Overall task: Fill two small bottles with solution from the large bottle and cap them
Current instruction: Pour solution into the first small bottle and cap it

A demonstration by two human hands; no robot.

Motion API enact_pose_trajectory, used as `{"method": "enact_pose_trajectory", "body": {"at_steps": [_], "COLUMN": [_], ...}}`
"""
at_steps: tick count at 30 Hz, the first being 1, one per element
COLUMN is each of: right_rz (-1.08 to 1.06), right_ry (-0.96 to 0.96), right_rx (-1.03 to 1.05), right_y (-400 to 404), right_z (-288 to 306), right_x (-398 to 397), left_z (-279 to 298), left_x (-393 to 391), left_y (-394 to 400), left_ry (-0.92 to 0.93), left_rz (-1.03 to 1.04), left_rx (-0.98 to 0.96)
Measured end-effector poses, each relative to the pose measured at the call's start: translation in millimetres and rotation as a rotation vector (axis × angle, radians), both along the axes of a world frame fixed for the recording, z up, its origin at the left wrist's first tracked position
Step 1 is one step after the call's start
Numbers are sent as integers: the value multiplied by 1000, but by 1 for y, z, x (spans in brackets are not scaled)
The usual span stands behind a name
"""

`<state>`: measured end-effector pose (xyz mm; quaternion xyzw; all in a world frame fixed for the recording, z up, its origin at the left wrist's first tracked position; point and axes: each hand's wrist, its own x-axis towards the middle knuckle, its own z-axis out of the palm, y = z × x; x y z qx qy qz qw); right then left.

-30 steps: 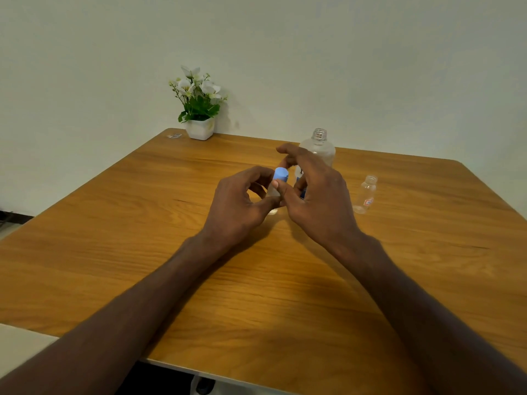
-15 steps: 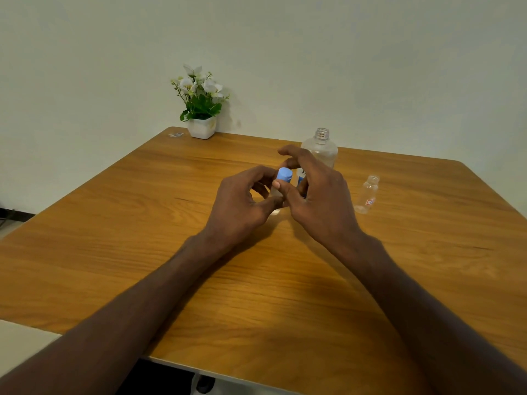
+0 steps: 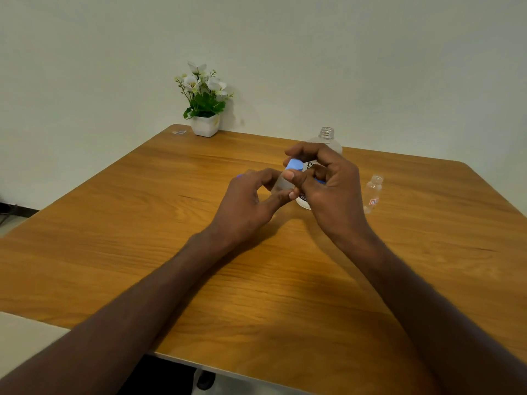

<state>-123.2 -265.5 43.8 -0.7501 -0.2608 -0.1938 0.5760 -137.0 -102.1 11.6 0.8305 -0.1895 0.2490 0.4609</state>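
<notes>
Over the middle of the brown wooden table, the left hand curls its fingers around a small clear plastic bottle, and the right hand pinches the light blue cap on top of this bottle between thumb and forefinger. Just behind the hands stands the large clear bottle with an open neck, and a second small clear bottle, uncapped, stands upright to the right of the right hand. A white pot with white flowers is at the far edge.
</notes>
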Motion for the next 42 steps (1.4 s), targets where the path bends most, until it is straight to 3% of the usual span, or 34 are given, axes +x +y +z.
{"method": "enact_pose_trajectory", "body": {"at_steps": [8,22,25,29,42], "right_rz": [236,-31,-32,-78,-184], "right_ry": [192,81,66,15,-54], "right_rx": [159,174,130,46,-236], "right_y": [-6,11,6,2,3], "right_z": [10,0,1,-2,-16], "right_x": [-7,-8,-6,-5,-1], "left_z": [8,-2,-1,-4,-2], "left_x": [-8,-4,-4,2,-1], "left_y": [-2,-7,-5,3,7], "left_ry": [44,-92,-44,-35,39], "left_rz": [-193,19,-29,14,99], "left_rx": [-107,-52,-29,197,290]}}
